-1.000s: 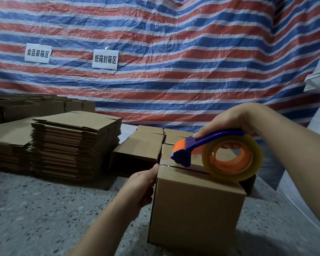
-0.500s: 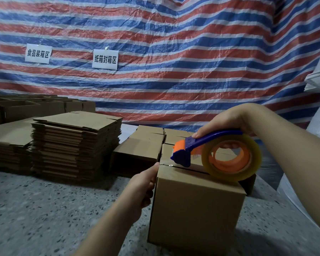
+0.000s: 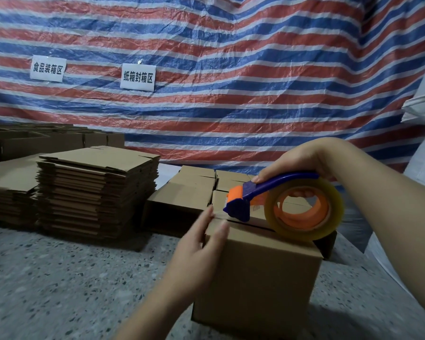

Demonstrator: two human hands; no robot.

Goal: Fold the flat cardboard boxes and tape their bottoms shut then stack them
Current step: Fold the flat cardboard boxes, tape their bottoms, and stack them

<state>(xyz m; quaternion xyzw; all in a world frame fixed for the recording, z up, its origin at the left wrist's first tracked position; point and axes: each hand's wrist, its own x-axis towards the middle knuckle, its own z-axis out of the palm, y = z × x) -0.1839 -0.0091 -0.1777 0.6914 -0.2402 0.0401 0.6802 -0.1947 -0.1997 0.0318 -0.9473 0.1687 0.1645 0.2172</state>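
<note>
A folded cardboard box [image 3: 258,278] stands on the speckled floor in front of me, its flap seam facing up. My right hand [image 3: 297,160] grips a blue and orange tape dispenser [image 3: 275,204] with a roll of clear tape, its cutter end resting at the left end of the seam. A short strip of tape runs from the cutter over the box's left edge. My left hand [image 3: 201,239] lies against the box's upper left corner, fingers straight, thumb on top near the tape end.
A tall stack of flat cardboard boxes [image 3: 96,190] sits at the left, with a lower pile [image 3: 5,190] beside it. Several folded boxes [image 3: 194,190] stand behind the one I work on. A striped tarp [image 3: 206,69] with two paper signs hangs behind.
My left hand has opened from a curled hold at the box's left side, and its fingers now lie straight over the top left corner. The dispenser has barely moved.
</note>
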